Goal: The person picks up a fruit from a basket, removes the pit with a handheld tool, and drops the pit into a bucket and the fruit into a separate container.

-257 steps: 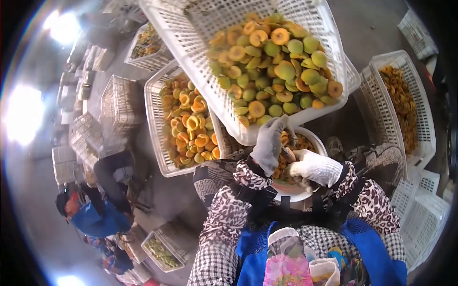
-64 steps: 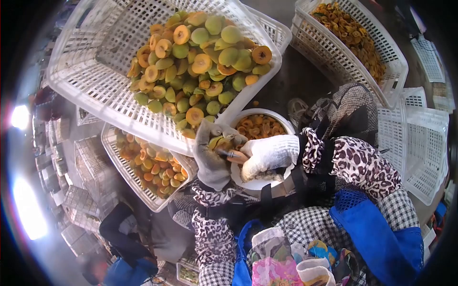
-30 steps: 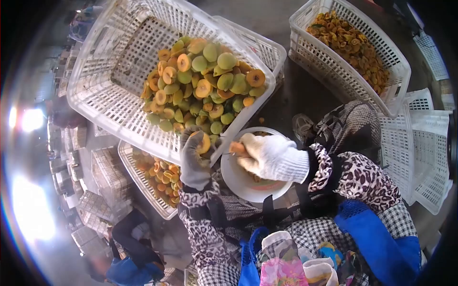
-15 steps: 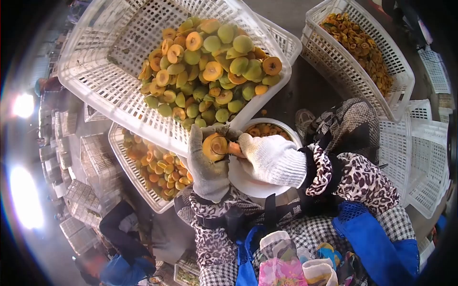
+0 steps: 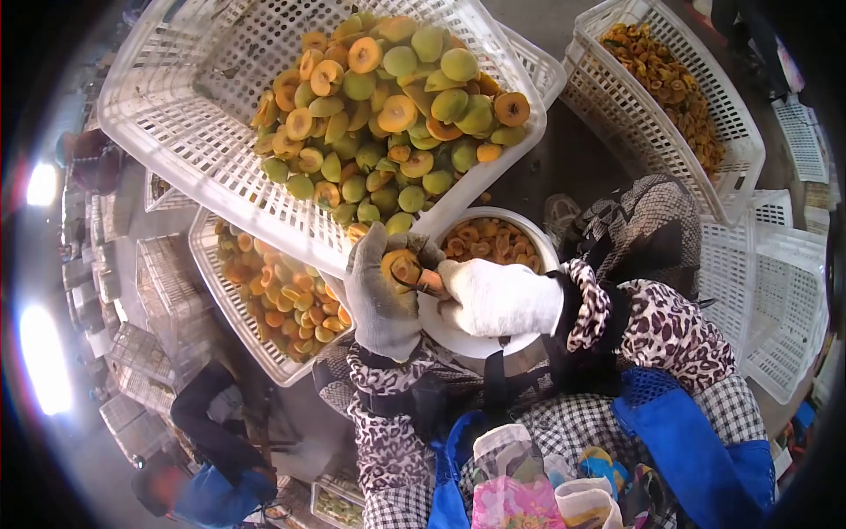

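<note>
My left hand (image 5: 384, 300), in a grey glove, holds a halved orange-yellow fruit (image 5: 401, 268) near the corner of the big white crate (image 5: 238, 201). In a white glove, my right hand (image 5: 500, 298) grips a small tool by its orange-brown handle (image 5: 430, 281); a thin dark curved part of it meets the fruit's cut face. Below and behind the hands is a round white bucket (image 5: 548, 250) with orange pieces (image 5: 493, 242) in it. The big crate holds many green and yellow fruits (image 5: 397, 115), some of them halved.
A lower crate (image 5: 227, 304) with orange fruit halves stands at the left. Another crate (image 5: 696, 181) of orange pieces is at the upper right, above nested white crates (image 5: 780, 309). A person in blue (image 5: 216, 498) is at the lower left, near stacked crates (image 5: 141, 361).
The fruit and tool stay together while the curved part sits differently on the cut face. My right hand has shifted slightly, and more of the bucket's contents shows.
</note>
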Available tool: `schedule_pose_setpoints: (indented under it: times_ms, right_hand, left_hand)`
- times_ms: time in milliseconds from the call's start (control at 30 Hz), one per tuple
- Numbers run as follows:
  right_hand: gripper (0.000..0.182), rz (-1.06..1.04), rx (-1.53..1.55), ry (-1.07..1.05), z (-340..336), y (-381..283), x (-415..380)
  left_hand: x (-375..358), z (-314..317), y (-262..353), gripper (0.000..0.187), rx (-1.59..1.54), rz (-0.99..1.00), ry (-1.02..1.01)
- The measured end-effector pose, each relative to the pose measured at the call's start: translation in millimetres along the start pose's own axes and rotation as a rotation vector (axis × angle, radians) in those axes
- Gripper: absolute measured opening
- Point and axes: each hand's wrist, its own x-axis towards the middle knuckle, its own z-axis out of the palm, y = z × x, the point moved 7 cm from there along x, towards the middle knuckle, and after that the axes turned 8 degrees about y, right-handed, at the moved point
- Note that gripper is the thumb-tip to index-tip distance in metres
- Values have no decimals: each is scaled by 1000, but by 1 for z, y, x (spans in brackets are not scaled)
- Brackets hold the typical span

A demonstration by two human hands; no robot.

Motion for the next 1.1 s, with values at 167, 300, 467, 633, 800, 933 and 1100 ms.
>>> schedule_pose_setpoints:
  times_ms: [167, 300, 467, 633, 800, 933, 1100]
  right_hand:
    - [24, -193, -77, 293, 9, 3, -7]
    - [18, 118, 554, -279, 7, -3, -10]
    - [20, 267, 791, -460, 19, 17, -10]
    - [23, 210, 565, -221, 12, 25, -4]
    - [16, 218, 764, -449, 35, 48, 6]
    - [21, 34, 611, -426, 34, 56, 9]
    - [26, -145, 536, -469, 12, 32, -22]
  left_hand:
    - [-5, 16, 10, 27, -150, -196, 224]
    - [3, 6, -12, 26, -110, -205, 292]
    - [5, 14, -19, 25, -37, -163, 185]
    - [15, 10, -44, 38, -45, -217, 217]
    - [8, 24, -45, 27, -231, -393, 83]
    - [-4, 41, -39, 25, -447, -565, 26]
    - [-4, 27, -41, 27, -823, -569, 38]
